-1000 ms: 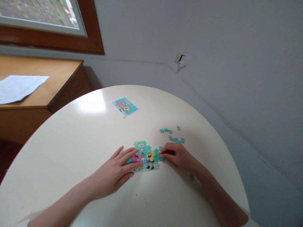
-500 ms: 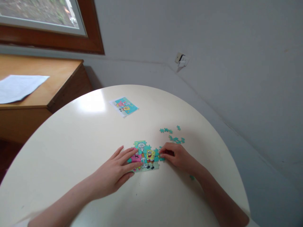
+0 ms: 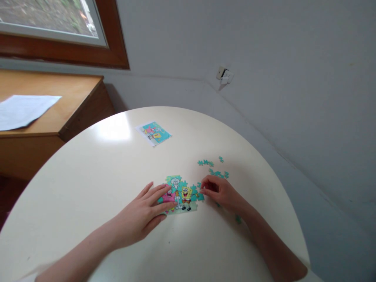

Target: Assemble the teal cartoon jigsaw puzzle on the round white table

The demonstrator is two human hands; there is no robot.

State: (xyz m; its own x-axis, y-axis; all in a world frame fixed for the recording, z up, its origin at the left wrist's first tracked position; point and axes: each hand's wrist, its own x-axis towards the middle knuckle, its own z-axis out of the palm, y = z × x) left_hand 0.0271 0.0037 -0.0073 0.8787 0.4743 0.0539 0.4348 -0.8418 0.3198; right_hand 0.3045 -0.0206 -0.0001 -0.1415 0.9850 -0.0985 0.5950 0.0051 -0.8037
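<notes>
Currently, the partly assembled teal cartoon jigsaw puzzle (image 3: 186,193) lies with its long axis left to right, figures' heads pointing away from the person. Its right edge is notched. The left hand (image 3: 147,207), fingers spread, covers its left end; the right hand (image 3: 219,192) forms a narrow pinch at the right edge, grip unclear. Loose teal pieces (image 3: 217,173) lie beyond. The glossy white rounded counter (image 3: 88,176) extends leftward.

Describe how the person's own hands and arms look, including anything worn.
The left hand and right hand are ungloved, with no rings or watch visible. Both forearms are bare; only pale edges of the left sleeve and right sleeve show.
</notes>
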